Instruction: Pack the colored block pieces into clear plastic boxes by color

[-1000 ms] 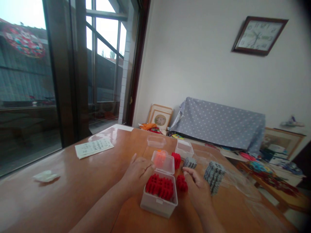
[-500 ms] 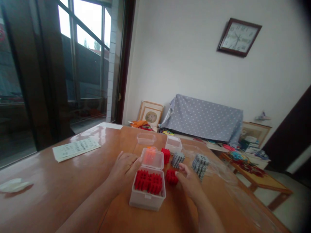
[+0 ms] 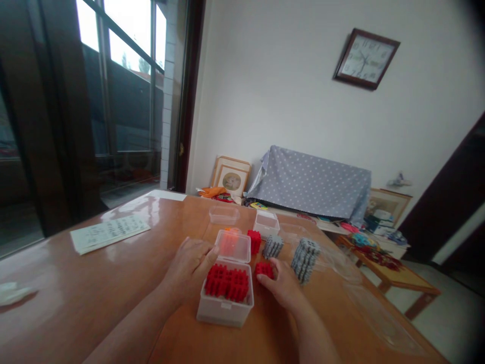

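Observation:
A clear plastic box (image 3: 226, 316) stands in front of me, its hinged lid (image 3: 242, 247) swung back. Red interlocking plastic pieces (image 3: 227, 282) fill its top in rows. My left hand (image 3: 191, 263) lies along the box's left rear side, thumb stretched toward the lid hinge and fingers extended; whether it presses on the box is unclear. To the right of the box, my right hand (image 3: 282, 283) has thumb and fingers around a small red block of joined pieces (image 3: 264, 269), which is on the table. Its far fingers are partly hidden.
Beyond are another red block (image 3: 254, 241), a short grey stack (image 3: 273, 246) and a taller grey stack (image 3: 304, 260). Two clear containers, an open box (image 3: 266, 225) and a shallow tray (image 3: 224, 216), stand farther back. Written paper sheets (image 3: 109, 232) lie left; clear plastic lids (image 3: 382, 313) lie right.
My right hand has closed in around the small red block, its thumb now in front of it. My left hand stays beside the box. The view has shifted slightly.

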Demonstrator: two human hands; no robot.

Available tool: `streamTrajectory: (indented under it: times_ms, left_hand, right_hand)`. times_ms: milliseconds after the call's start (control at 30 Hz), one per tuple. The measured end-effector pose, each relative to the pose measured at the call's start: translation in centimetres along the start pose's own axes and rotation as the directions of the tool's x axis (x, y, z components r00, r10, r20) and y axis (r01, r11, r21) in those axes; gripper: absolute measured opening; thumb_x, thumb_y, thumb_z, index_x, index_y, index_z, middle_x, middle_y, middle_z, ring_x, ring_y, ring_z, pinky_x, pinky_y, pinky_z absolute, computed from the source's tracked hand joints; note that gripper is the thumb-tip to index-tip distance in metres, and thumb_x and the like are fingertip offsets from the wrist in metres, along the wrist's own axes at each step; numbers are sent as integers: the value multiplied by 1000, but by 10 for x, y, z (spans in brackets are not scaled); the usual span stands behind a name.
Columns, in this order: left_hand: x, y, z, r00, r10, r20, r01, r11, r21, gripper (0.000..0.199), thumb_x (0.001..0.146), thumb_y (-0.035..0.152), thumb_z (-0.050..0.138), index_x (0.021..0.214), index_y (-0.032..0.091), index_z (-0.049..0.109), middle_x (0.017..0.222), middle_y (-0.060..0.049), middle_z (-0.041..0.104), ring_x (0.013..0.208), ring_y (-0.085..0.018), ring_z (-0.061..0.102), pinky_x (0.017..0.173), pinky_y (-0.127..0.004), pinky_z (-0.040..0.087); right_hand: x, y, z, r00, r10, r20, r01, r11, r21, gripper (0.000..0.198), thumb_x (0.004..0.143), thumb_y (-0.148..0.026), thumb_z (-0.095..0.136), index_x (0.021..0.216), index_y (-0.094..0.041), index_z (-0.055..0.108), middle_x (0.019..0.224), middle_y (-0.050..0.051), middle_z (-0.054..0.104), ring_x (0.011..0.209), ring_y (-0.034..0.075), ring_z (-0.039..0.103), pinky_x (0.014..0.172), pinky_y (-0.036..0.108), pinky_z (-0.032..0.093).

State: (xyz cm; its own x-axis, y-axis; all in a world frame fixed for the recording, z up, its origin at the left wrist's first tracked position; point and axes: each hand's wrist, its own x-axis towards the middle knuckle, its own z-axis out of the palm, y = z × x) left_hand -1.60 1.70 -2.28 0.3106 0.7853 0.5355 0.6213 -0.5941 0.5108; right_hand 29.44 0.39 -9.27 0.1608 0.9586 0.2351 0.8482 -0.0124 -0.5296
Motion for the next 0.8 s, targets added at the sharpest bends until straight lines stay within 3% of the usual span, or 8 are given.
streamTrajectory:
  times_ms: [267, 800]
  left_hand:
    - [0, 0, -1, 1000, 3, 20, -3, 1000, 1, 42, 104, 45, 40, 80, 22, 65, 82, -1, 68, 83, -21, 60, 88, -36, 41]
    - [2, -2, 2, 999, 28, 35, -29, 999, 22, 42, 105, 44, 39, 78, 21, 63, 80, -2, 68, 80, -21, 59, 80, -33, 40]
  right_hand:
    - [0, 3, 1, 999, -25, -21, 25, 1000, -1, 62, 80, -55, 69, 126, -14, 67, 121, 15, 67, 115, 32, 63, 100, 39, 47]
    - [2, 4, 2, 999, -11, -30, 11, 1000, 3, 59, 78, -55, 70, 123, -16, 68, 116, 13, 69, 111, 31, 65, 98, 38, 48]
